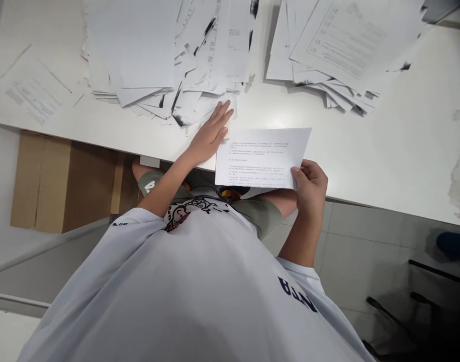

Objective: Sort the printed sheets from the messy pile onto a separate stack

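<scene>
White tabletop [395, 151], smooth and hard, set above a floor of grey tiles [350, 256]; at its right end the finish is marked by an uneven greyish patch. Nearest, a pale shirt [199, 301] of soft, loosely folded cloth is seen, printed with dark lettering and a cartoon figure. Below the table edge, olive-green shorts [256, 213] are partly covered by it. To the left, a brown cardboard box [60, 186], square-cornered and flat-sided, is placed beneath the table.

One paper sheet [258, 156]: thin, white, four-cornered, printed with rows of small dark characters, too small to be read. It is positioned at the near table edge, its lower part extended over the lap. Its right edge is gripped by the right hand [310, 183], thumb laid on the printed face, fingers curled behind. The left hand [210, 133] is spread just beside the sheet's left edge, its fingers straight and slightly parted; a small yellowish item beneath it is mostly hidden.

Beyond, two uneven paper piles are laid out. The left pile [139, 50] is topped partly by a blank sheet, with black-blotched papers alongside. The right pile [339, 45] is topped by a printed page, its lower layers fanned and dark-smudged.
</scene>
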`<state>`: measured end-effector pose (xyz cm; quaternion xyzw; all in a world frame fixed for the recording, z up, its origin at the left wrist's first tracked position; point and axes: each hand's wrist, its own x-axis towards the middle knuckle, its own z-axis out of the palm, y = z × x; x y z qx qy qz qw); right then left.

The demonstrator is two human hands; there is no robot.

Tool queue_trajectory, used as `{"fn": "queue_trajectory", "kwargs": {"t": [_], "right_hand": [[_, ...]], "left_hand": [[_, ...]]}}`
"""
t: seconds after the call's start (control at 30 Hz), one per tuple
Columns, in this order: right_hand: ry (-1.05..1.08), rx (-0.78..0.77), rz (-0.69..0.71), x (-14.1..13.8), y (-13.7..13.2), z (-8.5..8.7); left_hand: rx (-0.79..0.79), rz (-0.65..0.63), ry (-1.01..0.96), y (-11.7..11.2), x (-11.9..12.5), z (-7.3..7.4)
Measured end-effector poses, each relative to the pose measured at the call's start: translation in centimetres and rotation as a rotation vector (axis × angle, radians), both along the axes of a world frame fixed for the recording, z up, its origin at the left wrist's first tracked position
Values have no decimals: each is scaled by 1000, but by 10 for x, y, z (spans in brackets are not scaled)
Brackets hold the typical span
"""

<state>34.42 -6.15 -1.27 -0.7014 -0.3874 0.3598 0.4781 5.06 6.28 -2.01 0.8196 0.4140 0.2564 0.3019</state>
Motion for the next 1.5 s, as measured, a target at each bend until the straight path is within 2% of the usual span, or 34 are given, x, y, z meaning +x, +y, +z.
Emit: {"fn": "queue_trajectory", "kwargs": {"t": [0.33,0.6,0.8,0.93,1.03,1.1,1.17,1.33,1.43,1.5], "right_hand": [[-40,-17,6,2,3,0],[-116,-47,37,-2,3,6],[-117,-57,42,-2,3,7],[-80,-36,34,-1,0,5],[-89,43,-57,15,5,-2],[-123,137,-179,35,19,-8],[-156,230,-285,59,44,-12],[-241,346,-409,105,144,-8],[-306,315,-432,113,199,1],[-390,214,-439,113,215,5]], "left_hand": [[-43,-92,83,4,-5,9],[-142,-74,18,14,-5,7],[-105,-116,72,13,-7,9],[-71,-84,56,10,-7,10],[-56,-37,30,6,-6,16],[-51,-13,23,4,-5,22],[-49,5,29,3,-5,27],[-20,43,90,0,-8,32],[2,53,146,1,-10,31],[15,56,159,1,-11,30]]}}
